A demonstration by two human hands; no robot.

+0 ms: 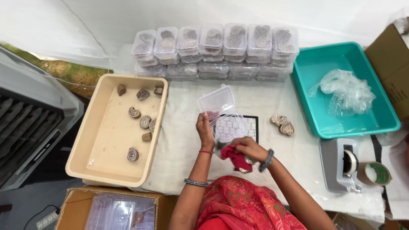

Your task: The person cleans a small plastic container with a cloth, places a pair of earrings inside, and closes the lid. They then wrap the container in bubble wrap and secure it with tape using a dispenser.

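The left hand holds a clear hinged plastic box above the bench, its grip closed on the box's lower left edge, with the lid standing open. The right hand has its grip closed on a red cloth, just beside the box's lower edge. Under the box lies a dark-framed patterned card, partly covered.

A row of stacked clear boxes holding carved blocks lines the bench's far edge. The cream tray at left carries scattered carved wooden blocks. The teal tray at right contains crumpled clear plastic wrap. Two carved blocks lie between the card and the teal tray. A grey tape dispenser and a tape roll stand near the right edge. Open cloth remains left of the hands.
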